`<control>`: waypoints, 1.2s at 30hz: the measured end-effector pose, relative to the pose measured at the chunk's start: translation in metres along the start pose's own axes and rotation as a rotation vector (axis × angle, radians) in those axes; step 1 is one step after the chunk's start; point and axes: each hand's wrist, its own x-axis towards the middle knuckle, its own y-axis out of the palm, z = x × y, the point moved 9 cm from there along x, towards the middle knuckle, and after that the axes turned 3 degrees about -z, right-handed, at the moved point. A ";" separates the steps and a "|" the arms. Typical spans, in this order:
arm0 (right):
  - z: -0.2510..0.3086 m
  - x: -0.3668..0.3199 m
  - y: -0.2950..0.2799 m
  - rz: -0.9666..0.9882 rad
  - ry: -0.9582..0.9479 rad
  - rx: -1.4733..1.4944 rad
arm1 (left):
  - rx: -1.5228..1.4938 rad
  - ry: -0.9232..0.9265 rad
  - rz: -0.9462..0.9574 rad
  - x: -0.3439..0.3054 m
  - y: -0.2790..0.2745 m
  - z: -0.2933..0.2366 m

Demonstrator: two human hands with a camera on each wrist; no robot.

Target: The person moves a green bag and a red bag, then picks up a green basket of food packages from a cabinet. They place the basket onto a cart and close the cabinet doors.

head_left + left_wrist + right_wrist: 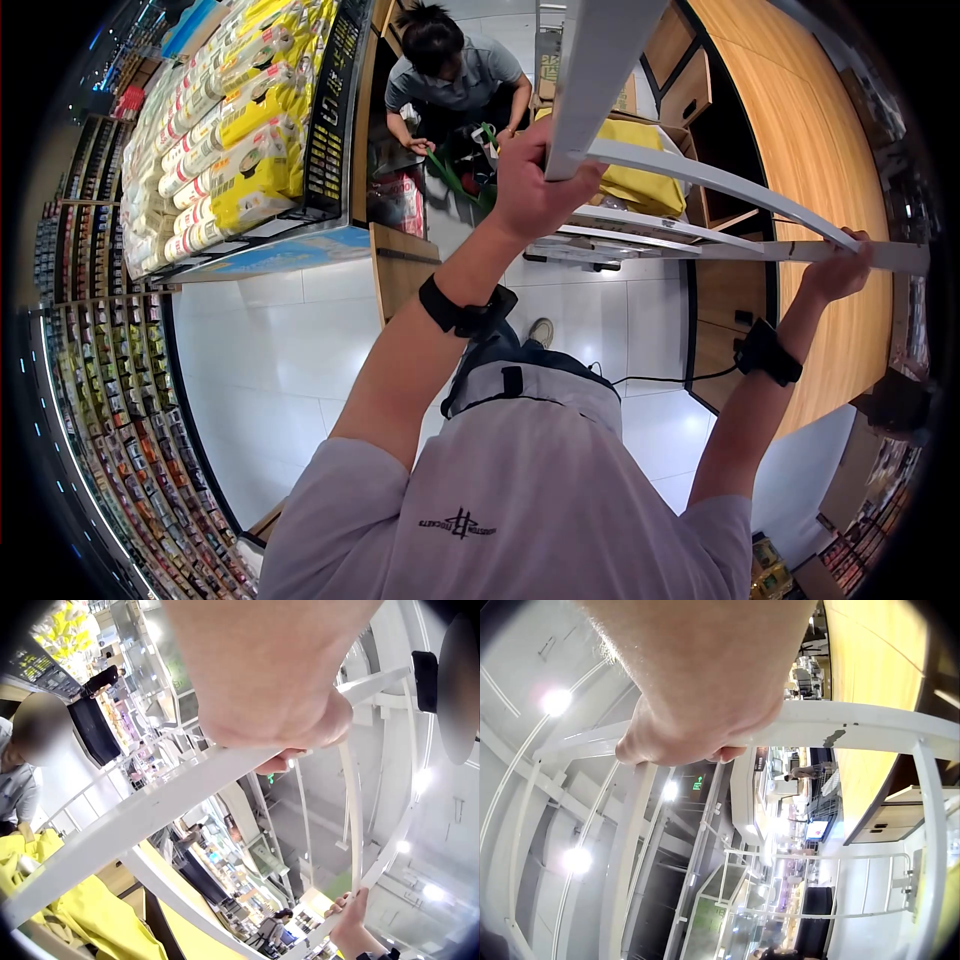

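A white metal frame of flat rails and thinner crossbars stands in front of me. My left hand [545, 185] grips the end of its thick left rail [600, 85], fingers curled round the metal. On the right, my right hand [838, 270] holds the other rail [900, 257], close to where a curved crossbar [720, 178] meets it. The right wrist view shows chipped paint on this rail [870, 724], with the palm over it. In the left wrist view the back of the wrist hides most of the left fingers. Behind the frame, yellow cloth [640, 175] lies in a cart.
A person [455, 75] crouches ahead, holding a green strap [450, 175]. A tall stack of yellow and white packs [240, 150] stands left, and stocked shelves [120, 400] line the far left. At right is a wooden counter [810, 130] with cabinet doors. A cable [670, 379] runs to my right wrist.
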 end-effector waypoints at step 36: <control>0.010 -0.012 0.013 0.093 -0.009 0.032 | 0.028 -0.017 0.004 -0.002 0.000 0.002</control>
